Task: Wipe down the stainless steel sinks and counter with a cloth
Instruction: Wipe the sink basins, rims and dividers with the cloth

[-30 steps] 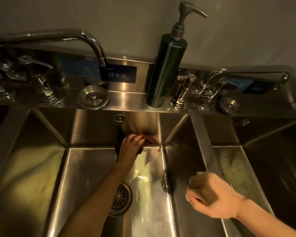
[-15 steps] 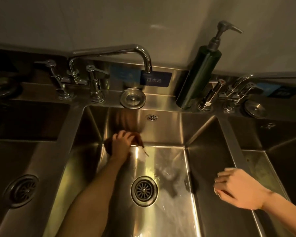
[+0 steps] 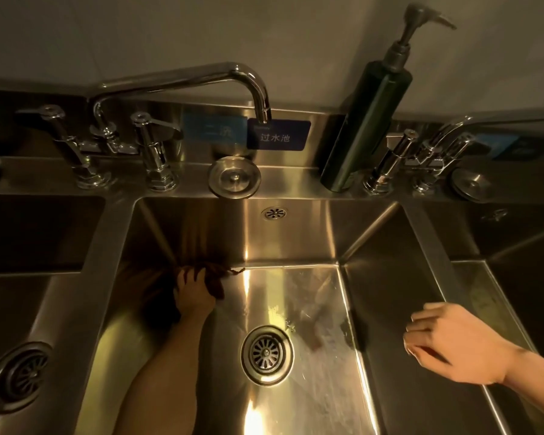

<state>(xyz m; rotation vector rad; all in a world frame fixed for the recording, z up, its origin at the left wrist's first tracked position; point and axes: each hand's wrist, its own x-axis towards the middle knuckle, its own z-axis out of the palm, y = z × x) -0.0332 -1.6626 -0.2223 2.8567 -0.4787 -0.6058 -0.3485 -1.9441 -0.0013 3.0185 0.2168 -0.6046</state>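
My left hand (image 3: 193, 293) curls its fingers over the dark brown crumpled cloth (image 3: 215, 277), pressing it into the far left corner of the middle stainless steel sink basin (image 3: 296, 243), with the floor-wall seam just beyond the fingertips. I'd press flat and drag along that seam, then sweep toward the round slotted drain (image 3: 267, 354) right of my wrist. My right hand (image 3: 449, 343) hovers with its fingers loosely curled, holding nothing.

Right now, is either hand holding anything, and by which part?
Left hand grips the dark cloth in a bunch, one end trailing loose; right hand holds nothing.
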